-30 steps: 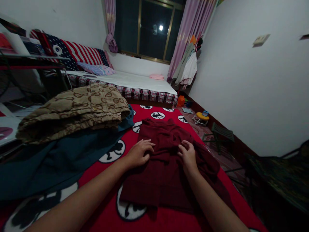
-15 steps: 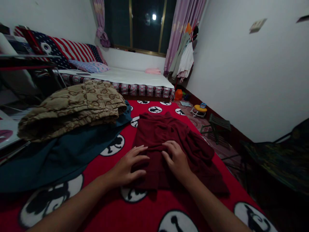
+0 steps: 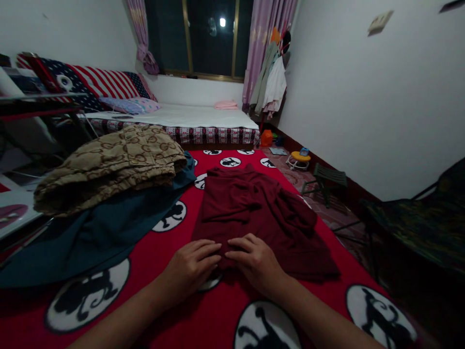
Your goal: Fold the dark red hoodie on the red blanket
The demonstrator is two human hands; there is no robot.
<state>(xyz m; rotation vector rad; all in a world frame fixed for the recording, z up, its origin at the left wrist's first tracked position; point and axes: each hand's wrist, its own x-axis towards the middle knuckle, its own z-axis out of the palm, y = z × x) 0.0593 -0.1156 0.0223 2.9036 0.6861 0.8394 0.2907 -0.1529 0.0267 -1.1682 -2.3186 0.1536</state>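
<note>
A dark red garment (image 3: 250, 208) lies spread on a red blanket with black-and-white round cartoon prints (image 3: 152, 300). My left hand (image 3: 191, 269) and my right hand (image 3: 254, 261) lie side by side on the garment's near hem, fingertips almost touching. Both hands press flat on the cloth's edge; whether the fingers pinch the hem I cannot tell. The garment's far part is rumpled, with a sleeve bunched to the right.
A folded tan patterned garment (image 3: 109, 165) rests on a dark teal cloth (image 3: 94, 232) at the left. A bed with white sheet (image 3: 189, 118) stands behind. A small stool (image 3: 327, 177) and a dark chair (image 3: 417, 218) stand at the right by the wall.
Both hands slid toward me along the red garment, from its middle down to its near hem, and came closer together. The view shifted back a little.
</note>
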